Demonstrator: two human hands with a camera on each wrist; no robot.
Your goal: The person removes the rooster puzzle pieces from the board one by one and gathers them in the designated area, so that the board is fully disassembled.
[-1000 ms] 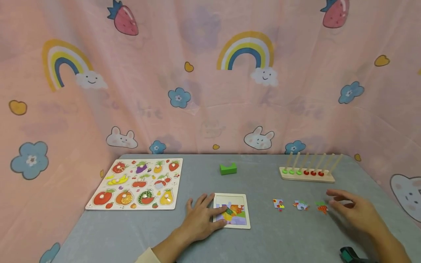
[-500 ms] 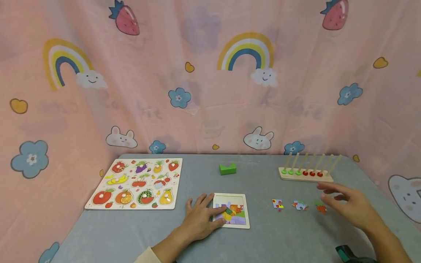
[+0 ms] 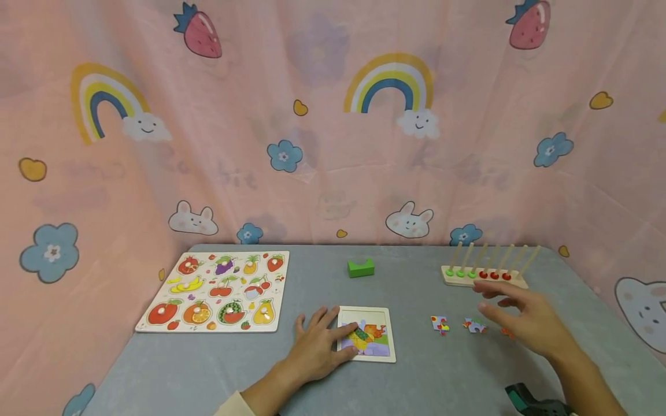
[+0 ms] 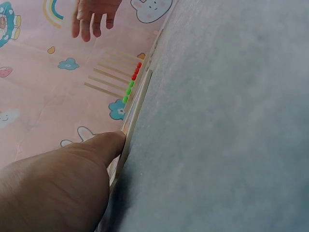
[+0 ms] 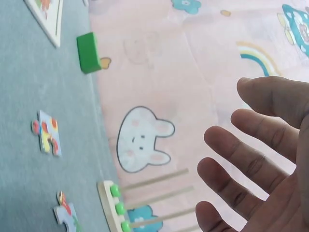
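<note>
I am watching the grey table [image 3: 218, 370]. Left hand [image 3: 315, 345] is lying flat, fingers straight, pressing the small puzzle tray [image 3: 372, 335] at its left edge. Right hand [image 3: 525, 318] is hovering spread and empty above three loose puzzle pieces [image 3: 474, 326], just in front of the peg rack [image 3: 485, 276].

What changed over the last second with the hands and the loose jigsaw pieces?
The right hand moved left above the three loose jigsaw pieces, now covering most of the orange one; it holds nothing. The left hand stayed flat on the small square puzzle tray; the pieces did not move.
</note>
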